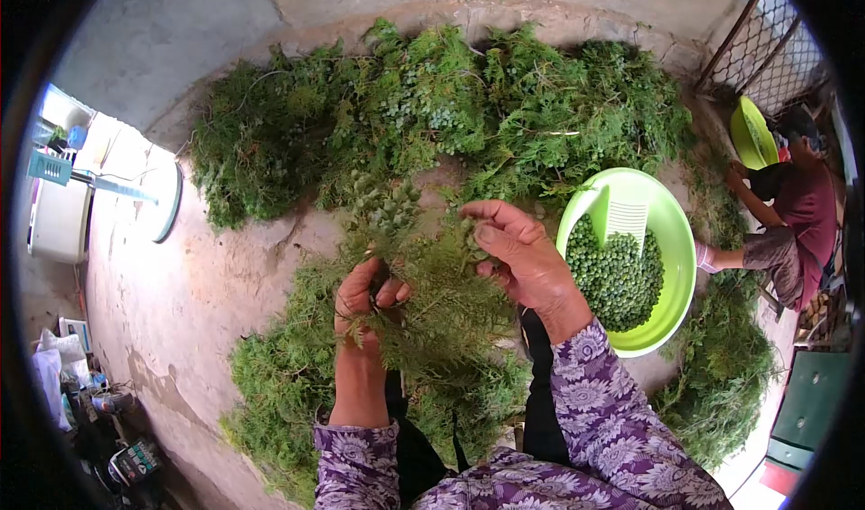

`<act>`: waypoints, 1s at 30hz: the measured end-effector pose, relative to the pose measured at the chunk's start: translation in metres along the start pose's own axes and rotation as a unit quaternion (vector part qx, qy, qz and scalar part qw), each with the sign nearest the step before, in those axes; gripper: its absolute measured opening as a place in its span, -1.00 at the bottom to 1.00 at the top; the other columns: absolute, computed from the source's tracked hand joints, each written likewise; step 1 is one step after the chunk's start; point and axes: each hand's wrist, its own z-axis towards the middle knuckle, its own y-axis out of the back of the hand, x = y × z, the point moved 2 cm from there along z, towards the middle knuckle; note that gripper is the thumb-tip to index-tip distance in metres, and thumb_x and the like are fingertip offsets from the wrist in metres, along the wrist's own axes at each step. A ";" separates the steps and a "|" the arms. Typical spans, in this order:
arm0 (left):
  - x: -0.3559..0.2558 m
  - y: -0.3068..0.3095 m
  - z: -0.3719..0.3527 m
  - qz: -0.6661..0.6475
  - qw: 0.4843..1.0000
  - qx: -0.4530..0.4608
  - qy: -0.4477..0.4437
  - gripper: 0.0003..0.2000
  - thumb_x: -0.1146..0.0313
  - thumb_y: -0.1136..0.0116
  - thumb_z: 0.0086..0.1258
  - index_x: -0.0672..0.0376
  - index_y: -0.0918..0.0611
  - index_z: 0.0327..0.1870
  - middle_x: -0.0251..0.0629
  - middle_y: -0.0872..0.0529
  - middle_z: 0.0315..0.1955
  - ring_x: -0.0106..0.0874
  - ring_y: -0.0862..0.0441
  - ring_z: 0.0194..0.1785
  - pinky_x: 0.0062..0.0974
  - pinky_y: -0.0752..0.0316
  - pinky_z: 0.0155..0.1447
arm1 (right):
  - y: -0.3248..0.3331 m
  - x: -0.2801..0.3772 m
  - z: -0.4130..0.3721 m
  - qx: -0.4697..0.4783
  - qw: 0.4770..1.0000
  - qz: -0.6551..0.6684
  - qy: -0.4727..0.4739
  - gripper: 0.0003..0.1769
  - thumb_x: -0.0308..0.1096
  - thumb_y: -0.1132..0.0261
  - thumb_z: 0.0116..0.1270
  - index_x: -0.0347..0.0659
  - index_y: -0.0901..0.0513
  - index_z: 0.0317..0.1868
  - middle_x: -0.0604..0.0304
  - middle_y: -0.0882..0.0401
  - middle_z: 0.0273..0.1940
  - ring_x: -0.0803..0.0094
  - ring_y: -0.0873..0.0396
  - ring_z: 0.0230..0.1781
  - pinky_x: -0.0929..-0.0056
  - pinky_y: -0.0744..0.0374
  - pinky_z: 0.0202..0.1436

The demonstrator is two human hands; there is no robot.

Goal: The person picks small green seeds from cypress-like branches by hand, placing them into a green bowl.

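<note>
Item, largest: a long heap of cut branches (pixel 423 91) on the floor beyond both my hands. Item: a seated person (pixel 802 204), well off to the right of my right hand. Item: a lime-green tub (pixel 682 294), just right of my right wrist, with a ridged panel (pixel 626 220) inside and a good load of green cones (pixel 617 280). Item: one leafy branch (pixel 441 285), spread between my hands. Item: my left hand (pixel 358 292), fingers closed around that branch. Item: my right hand (pixel 536 256), thumb and forefinger curled narrow near the leaf tips; whether they grip a cone I cannot tell. Item, smallest: a cone cluster (pixel 387 208) on sprigs just above my left fingers. Note on handling, my judgement: grip firmly near the stem, pinch each cone at its base, pull against the holding hand, and take little leaf along.
</note>
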 end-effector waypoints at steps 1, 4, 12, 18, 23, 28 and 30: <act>0.001 0.001 0.000 0.015 1.000 -0.009 0.009 -0.90 0.35 0.02 0.31 0.17 -0.47 -0.36 -0.41 -0.39 -0.70 -0.57 -0.24 -0.69 -0.50 -0.21 -0.44 | 0.000 0.000 0.000 -0.001 1.000 -0.001 0.000 -0.58 -0.24 -0.26 0.19 -0.13 -0.43 0.05 0.42 -0.42 -0.45 0.74 -0.36 -0.51 0.77 -0.33 -0.53; 0.003 0.010 0.003 0.032 0.999 0.001 0.018 -0.87 0.33 -0.07 0.26 0.19 -0.49 -0.37 -0.42 -0.39 -0.71 -0.57 -0.25 -0.69 -0.48 -0.25 -0.42 | -0.001 0.001 0.001 0.031 0.998 -0.056 0.027 -0.67 -0.25 -0.24 0.21 -0.11 -0.48 -0.02 0.47 -0.40 -0.51 0.76 -0.33 -0.53 0.76 -0.35 -0.52; 0.020 -0.022 -0.013 0.147 0.979 -0.094 0.102 -0.67 0.26 -0.25 0.12 0.21 -0.54 -0.13 -0.28 -0.64 -0.41 -0.47 -0.58 -0.46 -0.54 -0.47 -0.45 | 0.002 -0.003 0.005 -0.023 0.992 -0.103 0.072 -0.78 -0.28 -0.25 0.20 -0.18 -0.55 -0.18 0.43 -0.41 -0.44 0.73 -0.31 -0.48 0.74 -0.37 -0.41; 0.033 -0.034 -0.017 0.180 0.970 -0.004 0.162 -0.76 0.38 -0.25 0.12 0.25 -0.53 -0.22 -0.29 -0.61 -0.47 -0.50 -0.53 -0.53 -0.54 -0.44 -0.49 | 0.003 -0.004 0.004 -0.083 0.927 -0.318 0.183 -0.78 -0.31 -0.25 0.19 -0.22 -0.52 -0.19 0.39 -0.42 -0.43 0.64 -0.33 -0.35 0.65 -0.34 -0.23; 0.035 -0.032 -0.014 0.206 0.969 -0.036 0.130 -0.85 0.41 -0.22 0.15 0.30 -0.54 -0.36 -0.32 -0.54 -0.60 -0.54 -0.44 -0.64 -0.56 -0.37 -0.58 | 0.000 0.002 -0.002 -0.123 0.893 -0.376 0.215 -0.78 -0.32 -0.24 0.19 -0.25 -0.51 -0.20 0.29 -0.46 -0.47 0.61 -0.36 -0.43 0.59 -0.39 -0.33; 0.032 -0.039 -0.015 0.267 0.952 -0.073 0.129 -0.83 0.39 -0.25 0.14 0.28 -0.55 -0.51 -0.33 -0.49 -0.74 -0.54 -0.40 -0.70 -0.58 -0.26 -0.62 | 0.003 0.000 0.000 -0.156 0.870 -0.395 0.251 -0.80 -0.37 -0.22 0.20 -0.30 -0.49 -0.23 0.23 -0.48 -0.52 0.62 -0.36 -0.51 0.57 -0.41 -0.44; 0.034 -0.036 -0.014 0.259 0.956 -0.064 0.122 -0.83 0.39 -0.25 0.14 0.29 -0.55 -0.51 -0.33 -0.49 -0.74 -0.55 -0.39 -0.70 -0.58 -0.24 -0.63 | 0.003 0.000 0.000 -0.167 0.869 -0.391 0.254 -0.81 -0.37 -0.22 0.20 -0.31 -0.50 -0.24 0.18 -0.51 -0.50 0.61 -0.40 -0.50 0.56 -0.41 -0.44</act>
